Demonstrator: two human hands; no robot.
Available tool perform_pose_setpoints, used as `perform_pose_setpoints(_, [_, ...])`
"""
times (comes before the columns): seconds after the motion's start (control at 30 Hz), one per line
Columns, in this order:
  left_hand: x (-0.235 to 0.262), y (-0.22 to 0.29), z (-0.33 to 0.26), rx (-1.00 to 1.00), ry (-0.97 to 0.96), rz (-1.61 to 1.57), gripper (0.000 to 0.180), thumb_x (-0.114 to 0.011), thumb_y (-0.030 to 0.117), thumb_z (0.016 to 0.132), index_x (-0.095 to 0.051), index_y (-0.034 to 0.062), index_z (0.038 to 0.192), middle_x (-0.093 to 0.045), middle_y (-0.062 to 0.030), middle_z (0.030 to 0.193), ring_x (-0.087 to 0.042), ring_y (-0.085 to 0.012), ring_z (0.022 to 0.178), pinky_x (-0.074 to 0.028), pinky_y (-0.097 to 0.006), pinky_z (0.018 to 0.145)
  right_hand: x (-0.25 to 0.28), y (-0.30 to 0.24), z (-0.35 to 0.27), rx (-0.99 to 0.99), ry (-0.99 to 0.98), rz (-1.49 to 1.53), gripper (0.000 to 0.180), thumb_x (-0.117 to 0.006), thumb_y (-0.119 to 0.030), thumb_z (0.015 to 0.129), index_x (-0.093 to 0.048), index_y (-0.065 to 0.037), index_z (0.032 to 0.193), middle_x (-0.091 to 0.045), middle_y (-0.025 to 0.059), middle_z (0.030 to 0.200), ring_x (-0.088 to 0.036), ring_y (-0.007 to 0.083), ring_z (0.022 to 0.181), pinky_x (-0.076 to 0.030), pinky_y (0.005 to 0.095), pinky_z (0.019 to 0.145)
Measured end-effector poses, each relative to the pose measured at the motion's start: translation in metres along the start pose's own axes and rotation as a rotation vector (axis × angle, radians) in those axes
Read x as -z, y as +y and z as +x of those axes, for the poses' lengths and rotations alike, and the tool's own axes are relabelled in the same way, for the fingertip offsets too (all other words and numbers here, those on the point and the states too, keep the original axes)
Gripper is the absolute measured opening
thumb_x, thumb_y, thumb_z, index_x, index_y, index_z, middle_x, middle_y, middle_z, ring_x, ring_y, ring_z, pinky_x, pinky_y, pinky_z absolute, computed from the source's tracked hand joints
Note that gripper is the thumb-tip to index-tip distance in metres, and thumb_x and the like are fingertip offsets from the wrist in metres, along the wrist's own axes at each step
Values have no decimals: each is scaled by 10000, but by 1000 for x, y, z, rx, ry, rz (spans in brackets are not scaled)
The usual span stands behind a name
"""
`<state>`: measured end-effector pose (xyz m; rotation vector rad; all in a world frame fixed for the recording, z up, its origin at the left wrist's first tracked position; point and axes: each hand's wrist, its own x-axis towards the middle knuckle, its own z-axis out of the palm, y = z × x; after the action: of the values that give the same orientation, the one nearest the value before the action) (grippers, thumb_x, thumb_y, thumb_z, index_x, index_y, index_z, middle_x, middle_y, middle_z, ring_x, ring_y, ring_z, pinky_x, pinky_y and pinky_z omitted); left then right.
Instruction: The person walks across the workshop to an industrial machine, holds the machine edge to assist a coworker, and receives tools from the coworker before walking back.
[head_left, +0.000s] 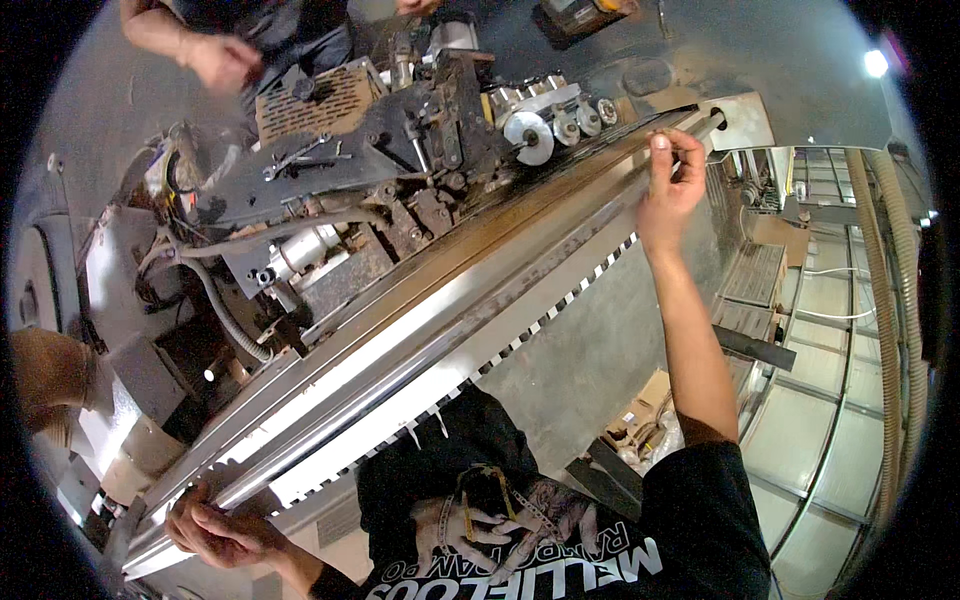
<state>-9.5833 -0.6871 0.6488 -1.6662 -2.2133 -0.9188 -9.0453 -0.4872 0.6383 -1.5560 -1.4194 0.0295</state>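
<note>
Left hand (218, 530) and right hand (672, 190) are half-curling beside the long metal rail (430, 330) between them; I cannot tell what they're gripping.

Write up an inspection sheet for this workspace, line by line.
Surface: long metal machine beam, brown staining along one strip.
Job's things: shiny round metal rod running lengthwise along the beam.
Clutter: silver metal wrenches lying on the dark metal machine plate; open brown cardboard box with mixed contents.
Grippers: left hand at the beam's near-left end, fingers curled; right hand toward the far-right end, thumb and fingers close together. Any grip unclear.
Cables: grey corrugated hose, curving beside the machine plate.
Surroundings: another person's hand beyond the plate; beige ribbed hoses at right.
</note>
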Motion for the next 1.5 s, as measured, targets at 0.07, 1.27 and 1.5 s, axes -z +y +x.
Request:
perform_pose_setpoints(0.07, [-1,1,1,-36,27,-33,422,-423,268,1072,-690,-12,904,-656,-90,809,-540,-275,850,-385,-454,857,1,0,-1,-13,22,8,253,-689,-225,969,-610,-2,1060,-620,53,1009,-556,138,955,-447,282,885])
perform_pose_setpoints(1.27, [12,203,101,-54,-504,-773,223,-644,168,968,-655,-32,1066,-667,-92,965,-623,-154,900,-500,-304,806,2,1,-7,9,133,144,262,-830,-142,814,-647,-33,966,-677,93,929,-638,230,862,-490,351,793])
perform_pose_setpoints(1.5, [-101,373,141,-664,-793,-484,424,-698,346,939,-651,5,1187,-728,-156,1032,-685,-209,822,-533,-340,739,3,-13,2,186,143,220,227,-831,-88,760,-675,-75,923,-697,70,882,-642,275,837,-499,377,773])
